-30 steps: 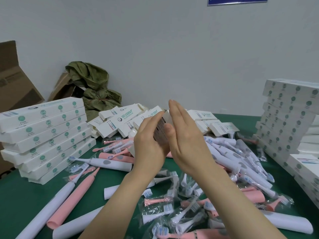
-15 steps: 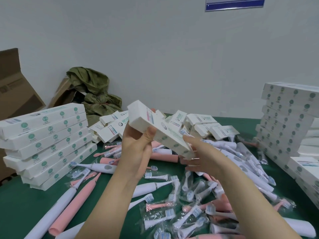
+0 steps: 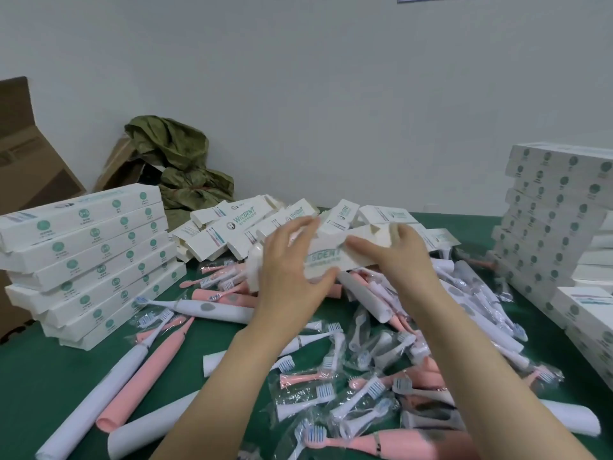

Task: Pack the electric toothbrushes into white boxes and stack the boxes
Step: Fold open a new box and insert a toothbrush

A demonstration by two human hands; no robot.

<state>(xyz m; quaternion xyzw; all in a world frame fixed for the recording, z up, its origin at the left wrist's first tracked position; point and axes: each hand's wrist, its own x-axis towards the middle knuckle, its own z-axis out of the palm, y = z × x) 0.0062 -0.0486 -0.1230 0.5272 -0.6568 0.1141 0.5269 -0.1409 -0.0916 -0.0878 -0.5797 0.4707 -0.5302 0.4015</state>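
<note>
Both hands hold one long white box (image 3: 326, 258) level above the middle of the green table (image 3: 30, 370). My left hand (image 3: 288, 267) grips its left part, thumb under, fingers over the top. My right hand (image 3: 398, 257) grips the right part, where an end flap (image 3: 381, 235) stands open. Below lies a heap of white and pink toothbrush handles (image 3: 212, 308) and bagged brush heads (image 3: 331, 376). More flat empty boxes (image 3: 232, 224) lie behind the held one.
A stack of closed white boxes (image 3: 89, 260) stands at the left, a taller stack (image 3: 557, 220) at the right with more boxes (image 3: 583, 310) in front. Brown cartons (image 3: 23, 167) and a green cloth bundle (image 3: 179, 167) sit by the white wall.
The box went from pressed between my palms to held out lengthwise, then turned level. My right hand moved onto its right end, where a flap now stands open.
</note>
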